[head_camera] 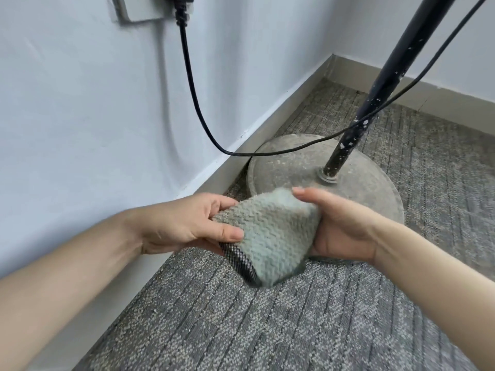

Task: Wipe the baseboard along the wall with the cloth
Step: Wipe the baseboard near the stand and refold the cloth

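Observation:
A pale green fuzzy cloth [270, 236] with a dark woven edge is bunched between both hands, above the carpet. My left hand [184, 226] grips its left side, thumb on top and fingers curled beneath. My right hand [340, 226] cups its right side, fingers wrapped over the top edge. The beige baseboard [270, 124] runs diagonally along the foot of the light blue wall, from the lower left up to the corner at the upper right. A second stretch of baseboard [417, 84] continues along the far wall. Neither hand touches the baseboard.
A round, dusty stand base [294, 162] sits on the grey carpet [267, 325] against the baseboard, with a black pole [375, 97] rising from it. A black cable [192, 87] hangs from a wall socket [142, 9] and crosses in front of the baseboard.

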